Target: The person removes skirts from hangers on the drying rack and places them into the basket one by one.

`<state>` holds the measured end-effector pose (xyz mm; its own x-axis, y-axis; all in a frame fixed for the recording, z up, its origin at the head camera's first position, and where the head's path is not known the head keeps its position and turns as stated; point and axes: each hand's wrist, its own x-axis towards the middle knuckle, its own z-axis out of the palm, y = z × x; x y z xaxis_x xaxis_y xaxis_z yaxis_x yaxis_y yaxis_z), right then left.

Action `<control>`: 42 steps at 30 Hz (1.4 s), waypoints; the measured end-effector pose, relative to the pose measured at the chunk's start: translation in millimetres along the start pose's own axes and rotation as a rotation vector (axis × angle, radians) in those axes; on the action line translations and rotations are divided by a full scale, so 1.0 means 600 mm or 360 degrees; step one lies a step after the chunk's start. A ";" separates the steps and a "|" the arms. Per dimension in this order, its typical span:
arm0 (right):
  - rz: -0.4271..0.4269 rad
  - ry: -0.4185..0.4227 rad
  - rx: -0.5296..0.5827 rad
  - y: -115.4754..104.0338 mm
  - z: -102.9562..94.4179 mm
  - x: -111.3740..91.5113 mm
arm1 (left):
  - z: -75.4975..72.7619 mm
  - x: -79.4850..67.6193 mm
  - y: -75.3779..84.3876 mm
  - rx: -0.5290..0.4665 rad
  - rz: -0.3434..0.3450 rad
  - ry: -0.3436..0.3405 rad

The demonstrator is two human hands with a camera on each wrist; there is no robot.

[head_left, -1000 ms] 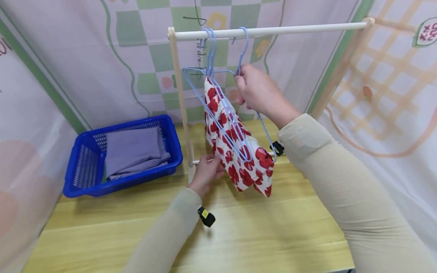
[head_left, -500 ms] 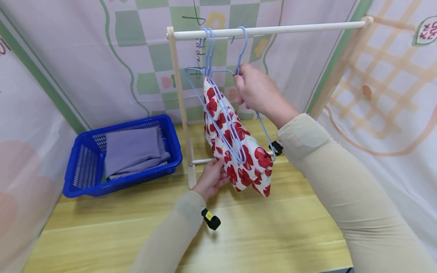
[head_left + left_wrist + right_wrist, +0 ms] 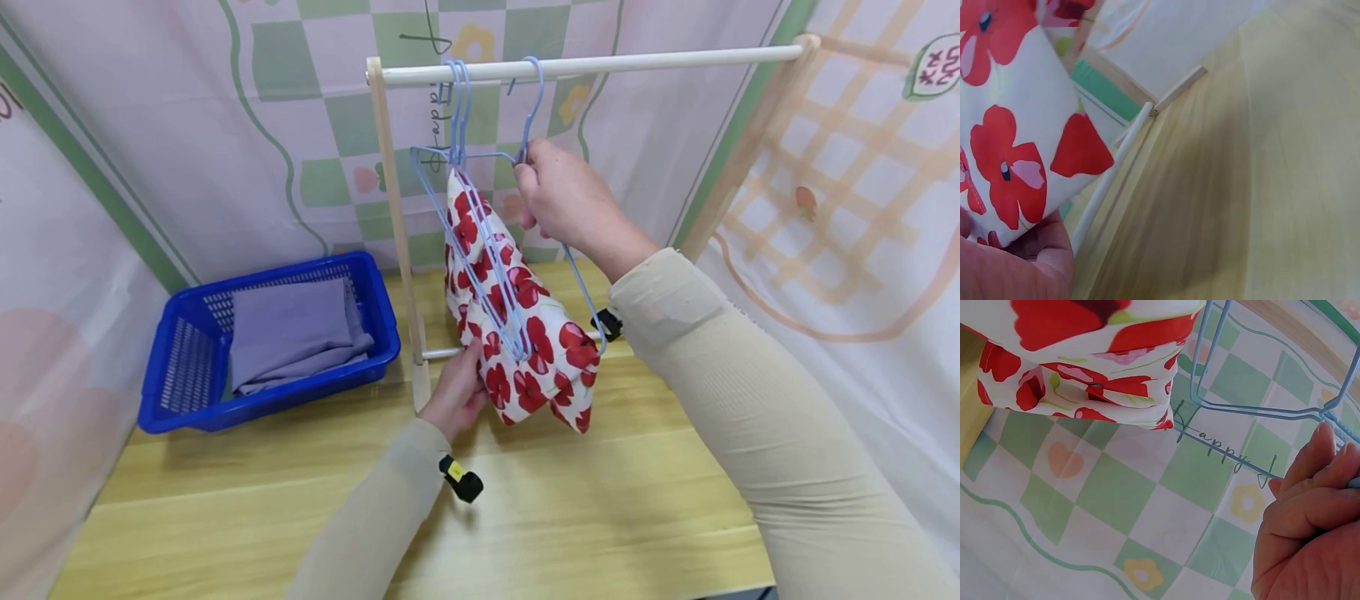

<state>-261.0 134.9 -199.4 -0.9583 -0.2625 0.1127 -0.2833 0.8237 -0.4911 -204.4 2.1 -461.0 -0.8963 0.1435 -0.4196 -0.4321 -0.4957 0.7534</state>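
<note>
A white cloth with red flowers (image 3: pixel 536 342) hangs draped on a blue wire hanger, its folded lower end pointing down to the right. My right hand (image 3: pixel 566 196) grips this blue hanger (image 3: pixel 534 100) just below its hook, which sits over the white rail. At the cloth's lower left edge, my left hand (image 3: pixel 456 393) pinches the fabric; in the left wrist view the fingers (image 3: pixel 1050 250) lie under its edge. More blue hangers (image 3: pixel 459 108) hang close together to the left, in front of the cloth. In the right wrist view, curled fingers (image 3: pixel 1313 494) surround the hanger's neck.
The white rail (image 3: pixel 660 60) runs between wooden posts, with a thin lower bar (image 3: pixel 441 353) near the table. On the left, a blue basket (image 3: pixel 153 400) holds a folded grey-purple cloth (image 3: pixel 292 329). Printed curtains surround the wooden table (image 3: pixel 585 517).
My left hand has moved slightly right and up against the cloth's edge. The nearer hangers' lower ends have shifted left. My right hand stays at the hanger's neck.
</note>
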 end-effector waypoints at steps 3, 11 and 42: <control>0.0006 -0.0002 0.0004 0.000 0.000 -0.001 | -0.004 0.002 0.009 -0.0132 -0.0012 -0.0018; 0.0017 -0.0003 0.0005 -0.001 0.000 -0.004 | -0.015 0.014 0.034 -0.0440 0.0023 -0.0012; -0.0025 -0.0027 0.0010 0.003 -0.002 -0.002 | -0.014 0.030 0.080 -0.0605 0.0153 0.0253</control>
<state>-260.4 137.3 -199.2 -0.9530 -0.2841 0.1055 -0.2981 0.8162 -0.4949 -240.2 -26.2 -436.8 -0.8913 -0.0379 -0.4518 -0.2530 -0.7854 0.5650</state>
